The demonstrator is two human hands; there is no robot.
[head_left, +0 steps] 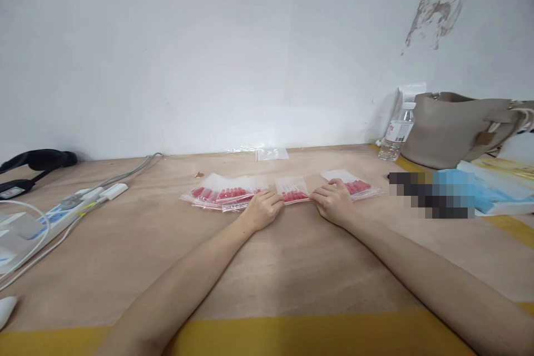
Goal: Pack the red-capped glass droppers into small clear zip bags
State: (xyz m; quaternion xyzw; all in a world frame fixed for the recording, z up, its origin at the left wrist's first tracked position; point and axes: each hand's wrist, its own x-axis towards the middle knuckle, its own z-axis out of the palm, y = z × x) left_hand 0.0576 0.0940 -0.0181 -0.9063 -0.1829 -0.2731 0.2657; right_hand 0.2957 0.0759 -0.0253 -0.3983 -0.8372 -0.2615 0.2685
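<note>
Small clear zip bags with red pieces inside lie in a row on the wooden table (267, 267). My left hand (262, 208) and my right hand (334, 200) pinch the two lower corners of the middle bag (293, 189). A fanned pile of several such bags (223, 192) lies just left of my left hand. Another bag or two (354, 183) lie under and behind my right hand. An empty clear bag (271, 153) lies by the wall.
A power strip with plugs and cables (67, 206) sits at the left, a black strap (37, 161) behind it. At the right stand a water bottle (398, 130), a grey handbag (454, 128) and blue packets (492, 192). Yellow tape (292, 336) edges the table front.
</note>
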